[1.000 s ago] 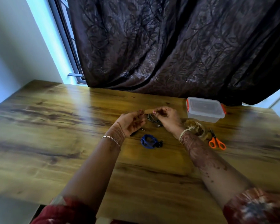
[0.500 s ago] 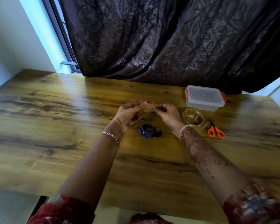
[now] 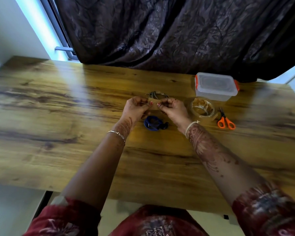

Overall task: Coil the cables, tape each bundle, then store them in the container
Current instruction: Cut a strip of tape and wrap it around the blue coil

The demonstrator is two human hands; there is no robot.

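Observation:
My left hand (image 3: 136, 108) and my right hand (image 3: 172, 109) pinch the two ends of a short brown tape strip (image 3: 154, 104), stretched between them above the table. Just beyond the strip a grey coiled cable (image 3: 156, 94) lies on the wood. Below my hands rests a blue coiled cable (image 3: 152, 123) with a dark plug end. To the right sits a roll of brown tape (image 3: 202, 107), and past it the clear lidded container (image 3: 215, 86) with orange clips.
Orange-handled scissors (image 3: 226, 122) lie right of the tape roll. The wooden table (image 3: 58, 116) runs wide to the left. A dark curtain (image 3: 160, 31) hangs behind the far edge. The near table edge is close to my body.
My hands drew toward me and lifted off the grey coil, which now lies uncovered beyond them. The tape strip is stretched between both hands. The camera tilted downward.

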